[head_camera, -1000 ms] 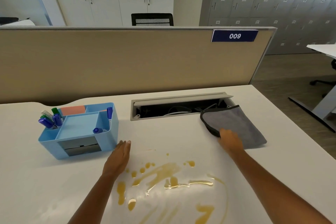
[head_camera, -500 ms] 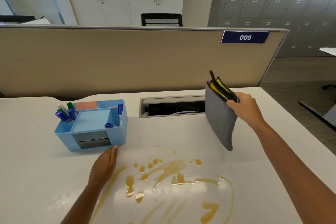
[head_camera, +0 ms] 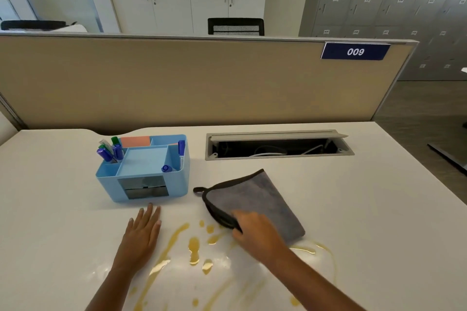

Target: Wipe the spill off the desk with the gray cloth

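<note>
A folded gray cloth (head_camera: 255,199) with a dark trim lies flat on the white desk (head_camera: 366,209), its near edge over the upper part of a yellow-brown spill (head_camera: 194,247). My right hand (head_camera: 255,233) presses on the cloth's near left corner, fingers curled on its edge. The spill spreads in drops and streaks across the front middle of the desk. My left hand (head_camera: 142,231) rests flat on the desk, fingers together, just left of the spill and holding nothing.
A light blue desk organizer (head_camera: 144,171) with markers and sticky notes stands just beyond my left hand. An open cable tray (head_camera: 278,145) is set into the desk at the back. A beige partition (head_camera: 177,83) closes the far side; the desk's right edge drops to the floor.
My right hand lifted the cloth from beside the cable tray, carried it hanging in the air, and has set it down at the top of the spill. My left hand stayed flat on the desk.
</note>
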`<state>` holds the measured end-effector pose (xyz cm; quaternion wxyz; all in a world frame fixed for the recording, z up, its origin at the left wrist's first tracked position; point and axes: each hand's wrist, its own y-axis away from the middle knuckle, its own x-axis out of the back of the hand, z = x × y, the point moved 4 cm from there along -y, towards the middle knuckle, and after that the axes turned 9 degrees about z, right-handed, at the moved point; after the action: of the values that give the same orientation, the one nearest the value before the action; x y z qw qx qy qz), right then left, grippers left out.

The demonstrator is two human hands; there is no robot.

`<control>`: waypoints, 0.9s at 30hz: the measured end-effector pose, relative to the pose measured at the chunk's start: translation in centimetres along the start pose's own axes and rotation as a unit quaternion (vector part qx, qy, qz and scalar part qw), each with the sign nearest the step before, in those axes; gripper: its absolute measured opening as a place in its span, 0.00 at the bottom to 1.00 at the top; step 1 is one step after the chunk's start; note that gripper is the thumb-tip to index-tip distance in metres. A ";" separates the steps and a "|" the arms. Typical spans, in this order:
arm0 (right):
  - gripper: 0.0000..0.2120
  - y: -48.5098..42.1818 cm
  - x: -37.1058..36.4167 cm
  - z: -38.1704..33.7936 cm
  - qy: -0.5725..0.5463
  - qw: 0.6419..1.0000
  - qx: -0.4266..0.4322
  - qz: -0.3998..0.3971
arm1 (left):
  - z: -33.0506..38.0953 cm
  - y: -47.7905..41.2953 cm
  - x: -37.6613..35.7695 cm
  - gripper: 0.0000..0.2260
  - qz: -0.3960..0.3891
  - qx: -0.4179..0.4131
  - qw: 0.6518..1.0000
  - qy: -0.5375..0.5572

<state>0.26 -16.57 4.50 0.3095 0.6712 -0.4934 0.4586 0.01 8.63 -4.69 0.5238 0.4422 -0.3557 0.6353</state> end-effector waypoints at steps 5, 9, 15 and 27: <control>0.18 2.5 -2.7 1.1 -0.044 0.992 -0.026 -0.113 | -0.5 0.4 0.3 0.21 0.011 -0.003 1.000 -0.008; 0.37 2.0 -3.8 3.0 -0.077 0.987 -0.101 -0.101 | -1.4 1.0 0.4 0.22 0.026 0.011 1.000 -0.010; 0.51 -0.2 -6.8 4.0 0.057 0.980 -0.190 -0.006 | -1.7 1.2 0.0 0.22 0.044 0.016 0.999 0.008; 0.30 -1.1 -3.2 12.4 0.153 0.955 -0.245 0.073 | -1.8 1.4 0.1 0.21 0.077 0.009 0.996 0.033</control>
<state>4.85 -25.79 -3.21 0.5018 0.4587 -0.5852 0.4419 -1.75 10.05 -5.27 0.4806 0.3969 -0.3654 0.6914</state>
